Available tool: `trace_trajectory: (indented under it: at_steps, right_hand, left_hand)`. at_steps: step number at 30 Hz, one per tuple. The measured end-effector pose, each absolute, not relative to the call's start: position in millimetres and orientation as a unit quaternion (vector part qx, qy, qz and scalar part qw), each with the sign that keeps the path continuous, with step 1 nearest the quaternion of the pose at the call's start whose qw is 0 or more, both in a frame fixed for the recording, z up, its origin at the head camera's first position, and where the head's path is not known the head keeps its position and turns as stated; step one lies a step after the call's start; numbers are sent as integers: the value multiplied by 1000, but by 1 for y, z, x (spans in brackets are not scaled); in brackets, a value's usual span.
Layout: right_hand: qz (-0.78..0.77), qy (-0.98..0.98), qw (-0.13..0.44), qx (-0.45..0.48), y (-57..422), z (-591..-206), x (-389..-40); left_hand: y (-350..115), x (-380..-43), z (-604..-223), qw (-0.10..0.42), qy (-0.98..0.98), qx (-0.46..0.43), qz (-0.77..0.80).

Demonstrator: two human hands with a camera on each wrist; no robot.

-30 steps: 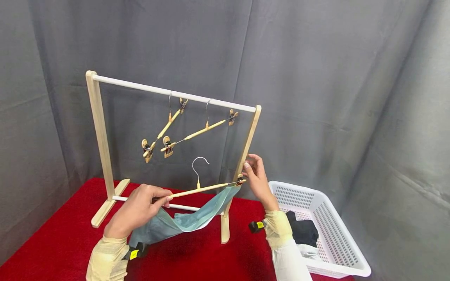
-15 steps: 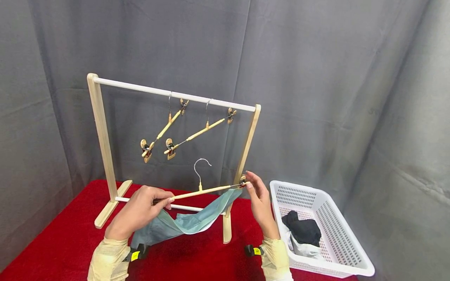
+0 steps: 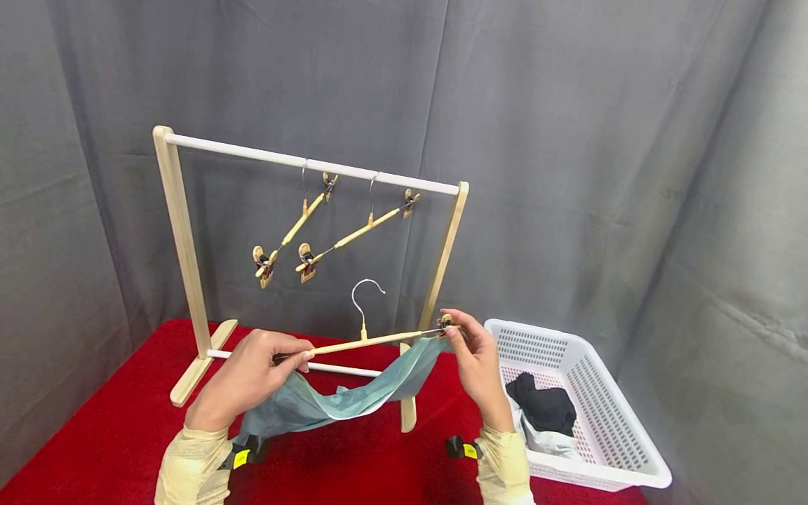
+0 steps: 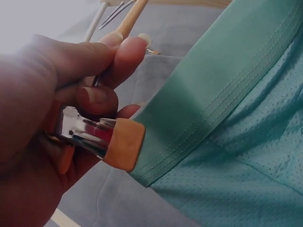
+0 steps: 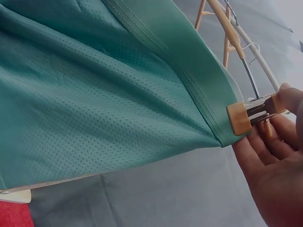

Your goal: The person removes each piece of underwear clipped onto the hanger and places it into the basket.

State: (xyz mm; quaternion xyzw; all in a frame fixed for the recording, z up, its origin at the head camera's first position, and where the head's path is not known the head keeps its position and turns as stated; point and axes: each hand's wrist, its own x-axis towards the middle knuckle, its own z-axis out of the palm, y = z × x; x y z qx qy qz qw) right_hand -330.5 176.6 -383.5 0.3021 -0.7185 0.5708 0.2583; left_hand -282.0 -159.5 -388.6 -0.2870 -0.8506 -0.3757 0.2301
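Note:
A wooden clip hanger (image 3: 372, 341) with a metal hook is held level in front of the rack. My left hand (image 3: 249, 375) grips its left end, with a thumb and finger pinching the bar. In the left wrist view, the left clip (image 4: 125, 144) bites the corner of a teal mesh garment's stitched band (image 4: 189, 94). My right hand (image 3: 476, 361) pinches the clip at the hanger's other end. That right clip (image 5: 240, 119) is closed over the band's opposite corner. Between both clips the teal garment (image 3: 410, 372) sags, its lower part partly hidden behind my left forearm.
A wooden rack (image 3: 183, 238) with a white top rail stands behind. From the rail hang two bare clip hangers, one left (image 3: 297, 228) and one right (image 3: 366, 230). Right of it, a white basket (image 3: 621, 403) holds black cloth (image 3: 549, 410) and white cloth. Red cloth (image 3: 353, 477) covers the table.
My right hand came down from beside the rack post onto the right clip and now pinches it. The hanger's right end has shifted slightly right. My left hand has barely moved.

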Motion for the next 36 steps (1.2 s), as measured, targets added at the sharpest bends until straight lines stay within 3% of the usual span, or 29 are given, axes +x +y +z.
trace_trajectory:
  at_steps: [11,27,36]
  right_hand:
    - [553,-714,284,323,182,-385,-331]
    - [576,-693,286,325,190,-408,-352]
    - [582,-673,313,332,188,-416,-359]
  left_hand:
    - [-151,-282,-386,247,-859,-275,-355]
    - [-149,-289,-394,218,-861,-259,-379]
    - [-151,-291,-396,235,-859,-261,-371]
